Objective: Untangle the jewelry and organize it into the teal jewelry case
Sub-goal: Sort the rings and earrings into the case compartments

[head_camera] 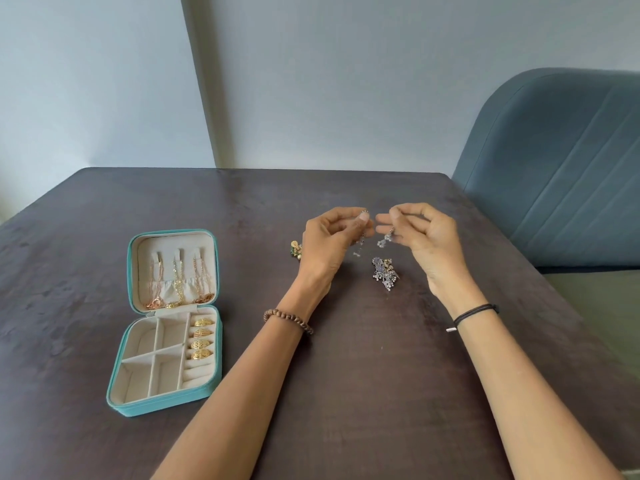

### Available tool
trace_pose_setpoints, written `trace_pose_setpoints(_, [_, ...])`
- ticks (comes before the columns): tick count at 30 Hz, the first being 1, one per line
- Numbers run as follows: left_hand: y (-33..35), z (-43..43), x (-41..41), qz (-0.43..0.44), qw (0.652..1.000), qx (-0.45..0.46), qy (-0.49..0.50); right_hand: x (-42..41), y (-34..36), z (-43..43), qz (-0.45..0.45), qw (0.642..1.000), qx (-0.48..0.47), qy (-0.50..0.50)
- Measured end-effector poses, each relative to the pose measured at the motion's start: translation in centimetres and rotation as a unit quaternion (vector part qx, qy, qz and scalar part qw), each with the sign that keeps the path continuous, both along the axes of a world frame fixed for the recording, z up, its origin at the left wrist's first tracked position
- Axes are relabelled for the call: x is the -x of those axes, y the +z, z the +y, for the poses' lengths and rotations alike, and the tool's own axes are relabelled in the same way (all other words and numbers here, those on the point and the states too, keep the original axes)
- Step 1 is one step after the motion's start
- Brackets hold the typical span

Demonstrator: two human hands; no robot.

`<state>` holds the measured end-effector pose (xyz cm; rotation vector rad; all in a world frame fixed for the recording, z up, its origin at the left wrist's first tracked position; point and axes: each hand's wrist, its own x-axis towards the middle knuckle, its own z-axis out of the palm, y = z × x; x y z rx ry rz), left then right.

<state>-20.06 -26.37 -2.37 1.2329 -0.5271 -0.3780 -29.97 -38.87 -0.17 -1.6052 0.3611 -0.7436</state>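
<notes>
The person is holding both hands raised over the dark table (381,393), with the fingertips facing each other and nearly meeting. The left hand (332,240) is pinching the top of a small silver drop earring (361,241) between thumb and forefinger, its other fingers curling loosely toward the palm, and the earring is hanging just below those fingertips. The right hand (426,237) is likewise pinching a second silver earring (385,240) between thumb and forefinger, its remaining fingers bending loosely behind, and that piece is dangling just beneath the pinch. The two hanging pieces are sitting close beside each other in the gap between the hands, and whether any fine link is joining them is too small to tell. Below the right fingertips and a little nearer the person, a tangled silver heap (385,273) is lying on the table, apart from both hands. On the outer side of the left hand a gold and green piece (295,250) is peeking out, partly hidden by the knuckles. Well to the left of the left fingers the teal jewelry case (162,406) is lying open: thin chains (178,282) are hanging in its opened lid, and four gold rings (202,337) are sitting in the ring roll along the tray's side nearest the hands. A beaded bracelet (287,318) is circling the left wrist and a black cord (474,311) the right, and a blue chair (561,174) is standing beyond the right fingers
</notes>
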Motion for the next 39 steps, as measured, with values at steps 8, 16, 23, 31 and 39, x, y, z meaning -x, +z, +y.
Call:
trace_pose_setpoints(8, [0.5,0.5,-0.1,-0.033,0.999,-0.008,0.006,-0.2,-0.2,0.5,-0.004,0.999,0.049,0.011])
trace_pose_setpoints(16, [1.3,0.7,-0.1,-0.022,0.999,0.036,-0.011,0.2,1.0,0.6,-0.034,0.999,0.012,0.024])
trace_pose_setpoints(23, [1.5,1.2,-1.0,0.013,0.996,0.082,-0.029,-0.1,3.5,0.3,-0.012,0.996,0.034,0.086])
trace_pose_setpoints(31, [1.5,1.1,-0.9,0.016,0.997,0.066,0.018,-1.6,1.5,0.2,0.003,0.997,0.013,0.079])
trace_pose_setpoints(39, [1.3,0.9,-1.1,0.006,0.999,0.024,0.040,-2.2,0.8,0.8,-0.014,0.996,-0.007,0.083])
